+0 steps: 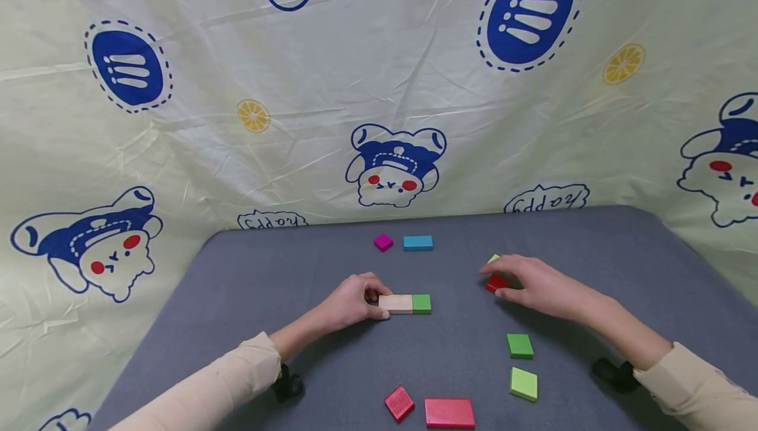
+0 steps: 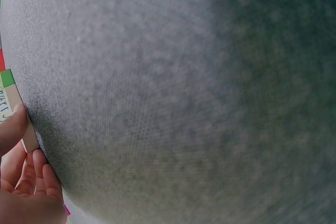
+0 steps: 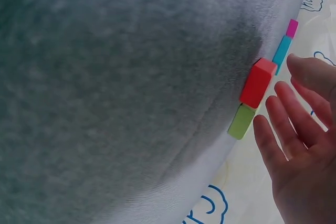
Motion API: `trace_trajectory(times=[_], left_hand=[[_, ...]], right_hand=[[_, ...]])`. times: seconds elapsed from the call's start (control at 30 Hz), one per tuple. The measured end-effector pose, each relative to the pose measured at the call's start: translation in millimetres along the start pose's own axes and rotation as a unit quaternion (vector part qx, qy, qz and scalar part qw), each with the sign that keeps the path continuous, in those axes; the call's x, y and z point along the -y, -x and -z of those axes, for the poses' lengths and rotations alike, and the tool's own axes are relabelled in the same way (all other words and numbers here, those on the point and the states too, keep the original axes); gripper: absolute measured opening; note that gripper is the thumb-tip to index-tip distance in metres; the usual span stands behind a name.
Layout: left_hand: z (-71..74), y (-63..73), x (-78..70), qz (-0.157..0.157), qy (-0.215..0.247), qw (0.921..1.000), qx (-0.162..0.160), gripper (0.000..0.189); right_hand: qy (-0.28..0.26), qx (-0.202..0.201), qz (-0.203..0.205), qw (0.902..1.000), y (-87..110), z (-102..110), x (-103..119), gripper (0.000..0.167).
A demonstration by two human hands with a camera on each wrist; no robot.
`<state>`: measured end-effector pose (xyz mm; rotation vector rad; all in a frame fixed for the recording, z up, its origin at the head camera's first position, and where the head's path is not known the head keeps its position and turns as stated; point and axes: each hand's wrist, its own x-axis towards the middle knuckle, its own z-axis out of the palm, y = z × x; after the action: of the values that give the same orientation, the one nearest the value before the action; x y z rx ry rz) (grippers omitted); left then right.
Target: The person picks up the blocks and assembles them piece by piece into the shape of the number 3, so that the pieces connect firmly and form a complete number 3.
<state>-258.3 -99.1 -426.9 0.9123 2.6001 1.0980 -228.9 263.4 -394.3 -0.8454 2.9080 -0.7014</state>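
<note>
1. Desk (image 1: pixel 296 260) is covered in matte grey cloth, near edge cut off; a creased, shiny printed sheet (image 1: pixel 308 89) hangs past the far edge.
2. Left hand (image 1: pixel 357 301) is pinching the left end of a smooth pale block (image 1: pixel 395 304) mid-desk, with a green square block (image 1: pixel 422 304) right against its other end.
3. Right hand (image 1: pixel 533 283) is loosely spread, holding nothing, by a glossy red block (image 1: pixel 496 283) toward the right edge. Can't tell if they touch. The lime block (image 3: pixel 241 121) beside it is mostly hidden in the head view.
4. Magenta block (image 1: pixel 383 242) and blue slab (image 1: pixel 418 243) lie near the far edge.
5. Wrist views are mostly blurry cloth, tbh.
</note>
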Motion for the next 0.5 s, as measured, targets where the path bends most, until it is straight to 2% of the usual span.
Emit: trace_trajectory(times=[0.23,0.33,0.5], left_hand=[[0.2,0.6,0.6,-0.001,0.004,1.0,0.0,0.027],[0.0,0.5,0.9,-0.001,0.002,1.0,-0.002,0.027],[-1.1,0.2,2.0,-0.001,-0.001,1.0,-0.002,0.027]], right_hand=[[0.028,-0.028,0.002,0.9992,2.7,-5.4,-6.3,0.037],[0.027,-0.039,-0.003,0.9989,3.3,-8.5,-8.6,0.039],[0.008,-0.032,-0.012,0.9994,2.9,-9.7,-10.2,0.041]])
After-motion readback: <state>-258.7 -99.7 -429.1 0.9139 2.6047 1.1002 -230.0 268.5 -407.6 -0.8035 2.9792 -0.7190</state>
